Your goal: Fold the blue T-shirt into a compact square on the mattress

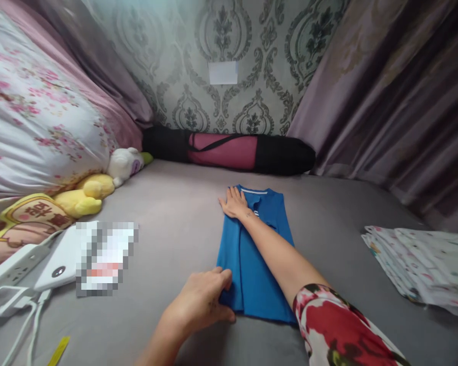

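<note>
A blue shirt [265, 274] lies on the grey bed sheet, its sides folded in to a narrow panel and its collar at the far end. My right hand [234, 203] rests flat on the shirt's upper left part beside the collar, fingers stretched out. That forearm crosses over the shirt and hides some of its middle. At the near left corner, my left hand [209, 295] has its fingers and thumb around the shirt's edge; the fingertips are partly hidden.
A black and pink long bag [225, 151] lies against the wall. At left are plush toys [84, 195], a power strip [19, 267], a white device [63, 259], cables and a yellow strip [59, 351]. Folded patterned cloth [420, 264] is at right.
</note>
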`<state>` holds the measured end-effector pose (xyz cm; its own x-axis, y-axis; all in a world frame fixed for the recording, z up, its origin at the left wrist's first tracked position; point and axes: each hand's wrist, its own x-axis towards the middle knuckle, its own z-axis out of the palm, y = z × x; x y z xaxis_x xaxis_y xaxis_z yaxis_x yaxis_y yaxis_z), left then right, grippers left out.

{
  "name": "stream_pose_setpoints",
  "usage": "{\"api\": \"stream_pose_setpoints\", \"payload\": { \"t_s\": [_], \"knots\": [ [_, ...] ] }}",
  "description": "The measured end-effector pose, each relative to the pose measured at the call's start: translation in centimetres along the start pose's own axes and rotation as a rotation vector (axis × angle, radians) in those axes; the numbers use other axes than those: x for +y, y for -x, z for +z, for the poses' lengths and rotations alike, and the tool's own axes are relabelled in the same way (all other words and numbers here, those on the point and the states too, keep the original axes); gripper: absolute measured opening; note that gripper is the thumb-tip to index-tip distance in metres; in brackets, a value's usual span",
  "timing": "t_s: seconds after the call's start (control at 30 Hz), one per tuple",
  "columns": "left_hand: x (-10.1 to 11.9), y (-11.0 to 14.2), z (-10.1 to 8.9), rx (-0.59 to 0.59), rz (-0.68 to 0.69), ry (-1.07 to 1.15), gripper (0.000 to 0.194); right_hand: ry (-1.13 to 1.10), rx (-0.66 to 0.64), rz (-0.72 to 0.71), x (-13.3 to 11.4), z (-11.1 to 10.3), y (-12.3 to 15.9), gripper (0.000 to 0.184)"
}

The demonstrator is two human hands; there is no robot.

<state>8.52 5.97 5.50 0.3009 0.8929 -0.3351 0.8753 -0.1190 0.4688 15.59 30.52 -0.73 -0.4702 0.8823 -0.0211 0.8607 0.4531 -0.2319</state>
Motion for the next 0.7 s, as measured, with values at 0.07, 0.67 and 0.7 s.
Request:
{"api": "stream_pose_setpoints", "payload": {
  "t_s": [0.07, 0.67, 0.7],
  "knots": [
    [0.1, 0.0, -0.3, -0.034, -0.016, 0.003, 0.037, -0.004, 0.05, 0.01, 0.2, 0.6, -0.5, 0.071],
    [-5.4, -2.8, -0.6, 0.751, -0.355, 0.314, 0.023, -0.081, -0.107, -0.178, -1.7, -0.3, 10.3, 0.072],
    [-5.6, -3.0, -0.4, 0.751, -0.348, 0.309, 0.023, -0.064, -0.111, -0.177, -2.2, 0.0, 11.4, 0.072]
  ]
}}
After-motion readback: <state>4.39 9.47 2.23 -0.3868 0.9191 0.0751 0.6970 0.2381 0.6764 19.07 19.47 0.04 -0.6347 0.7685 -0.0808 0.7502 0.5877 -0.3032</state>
